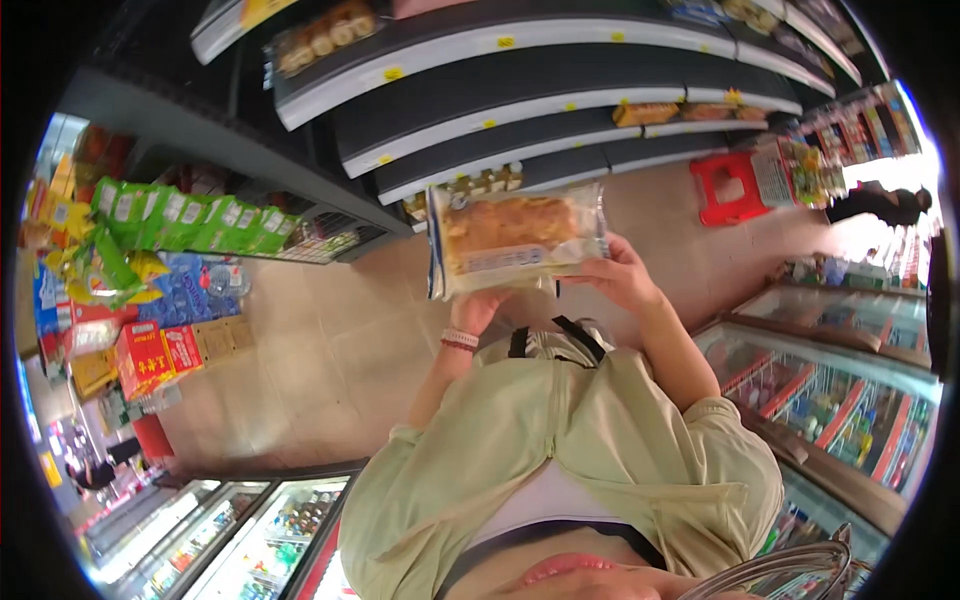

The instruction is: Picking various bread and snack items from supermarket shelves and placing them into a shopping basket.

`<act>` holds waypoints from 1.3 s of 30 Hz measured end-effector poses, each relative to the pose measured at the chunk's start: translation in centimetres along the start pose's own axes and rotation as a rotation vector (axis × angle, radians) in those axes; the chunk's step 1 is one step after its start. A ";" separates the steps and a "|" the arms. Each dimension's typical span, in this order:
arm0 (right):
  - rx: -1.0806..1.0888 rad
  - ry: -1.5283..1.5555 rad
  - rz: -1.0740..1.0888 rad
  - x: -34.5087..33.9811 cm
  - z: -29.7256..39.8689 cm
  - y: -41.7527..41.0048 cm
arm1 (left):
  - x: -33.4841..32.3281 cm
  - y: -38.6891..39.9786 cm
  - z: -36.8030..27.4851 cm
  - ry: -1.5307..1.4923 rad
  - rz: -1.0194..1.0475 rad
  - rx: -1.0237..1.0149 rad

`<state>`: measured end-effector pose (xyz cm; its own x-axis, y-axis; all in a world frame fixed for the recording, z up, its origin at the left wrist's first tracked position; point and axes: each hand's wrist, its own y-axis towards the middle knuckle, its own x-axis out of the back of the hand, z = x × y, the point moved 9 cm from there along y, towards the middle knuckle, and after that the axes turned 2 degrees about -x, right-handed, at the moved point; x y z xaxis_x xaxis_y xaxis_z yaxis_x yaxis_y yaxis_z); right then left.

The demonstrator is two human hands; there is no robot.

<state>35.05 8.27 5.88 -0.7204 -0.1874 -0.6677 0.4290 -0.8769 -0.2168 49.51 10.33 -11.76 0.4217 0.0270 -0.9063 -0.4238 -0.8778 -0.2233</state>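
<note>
A clear plastic package of browned bread [517, 229], with a printed label across its lower part, is held up in front of my chest. My right hand [622, 277] grips its lower right corner, thumb towards me. My left hand [478, 309], with bands at the wrist, is at the lower left edge, its fingers mostly hidden behind the package. Beyond the package, the shelf unit [547, 82] carries white price strips with yellow tags. Jars [487, 180] stand on a low shelf just behind the package's top edge.
Green snack bags [187, 217] hang from a rack on the left, above stacked cartons [154, 356]. A red plastic stool [724, 187] stands on the tiled floor [322, 352]. Glass-topped freezers [832, 405] line the right; lit display cases [277, 540] are at lower left. A person [881, 204] is far right.
</note>
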 end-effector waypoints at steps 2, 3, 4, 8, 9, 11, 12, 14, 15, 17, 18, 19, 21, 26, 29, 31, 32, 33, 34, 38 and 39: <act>0.027 -0.070 -0.031 1.4 -0.5 -1.0 | -0.8 1.4 1.4 0.073 -0.074 0.009; -0.003 -0.141 -0.080 3.0 -1.4 -1.8 | -1.8 2.1 2.3 0.012 -0.015 0.011; -0.035 -0.211 -0.129 4.4 -1.9 -2.6 | -2.9 2.7 3.2 -0.050 0.043 0.012; 0.103 -0.255 -0.113 6.9 0.1 -6.6 | -4.4 4.0 7.9 -0.047 0.116 0.079; 0.124 -0.252 -0.136 7.8 0.8 -7.7 | -4.0 4.5 9.3 -0.082 0.134 0.075; 0.142 -0.238 -0.152 9.7 2.3 -10.2 | -4.7 5.6 12.2 -0.116 0.178 0.114; 0.133 -0.281 -0.228 11.7 2.8 -11.8 | -5.5 6.2 13.8 -0.206 0.124 0.149; 0.149 -0.282 -0.277 14.8 3.7 -14.5 | -7.1 7.1 16.7 -0.253 0.071 0.194; 0.181 -0.288 -0.317 15.9 5.3 -16.0 | -7.9 7.5 18.5 -0.215 0.076 0.198; 0.128 -0.349 -0.394 18.1 7.7 -19.3 | -11.3 7.9 22.6 -0.148 0.130 0.220; 0.154 -0.343 -0.421 19.3 9.4 -21.2 | -12.7 8.2 23.9 -0.082 0.157 0.195; 0.100 -0.410 -0.483 20.9 10.4 -23.0 | -13.8 8.6 26.1 -0.072 0.176 0.224; 0.170 -0.394 -0.557 24.5 11.8 -25.5 | -15.4 9.4 30.7 -0.141 0.136 0.305; 0.326 -0.465 -0.720 32.3 15.1 -31.4 | -17.9 12.2 40.9 -0.196 0.124 0.520; 0.376 -0.287 -0.775 36.9 17.2 -34.7 | -20.1 15.1 45.8 -0.109 0.159 0.613; 0.426 -0.137 -0.813 40.1 18.7 -36.5 | -21.4 17.5 48.8 0.010 0.195 0.644; 0.443 -0.018 -0.862 42.3 18.8 -37.5 | -22.9 18.5 50.6 0.138 0.266 0.666; 0.460 0.102 -0.908 44.3 19.1 -38.5 | -24.3 19.6 52.5 0.266 0.337 0.685; 0.463 0.110 -0.914 46.1 19.9 -39.6 | -25.2 20.9 54.4 0.270 0.337 0.695; 0.460 -0.016 -0.902 53.6 27.0 -42.5 | -32.0 27.1 62.3 0.439 0.419 0.725; 0.452 -0.020 -0.918 55.3 28.8 -43.2 | -34.7 28.7 63.5 0.931 0.656 0.529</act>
<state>-39.03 22.98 -1.16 -0.6783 0.6370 -0.3662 -0.5357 -0.7698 -0.3470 -28.23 14.54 -9.50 0.3236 -0.8783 -0.3520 -0.9460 -0.2930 -0.1387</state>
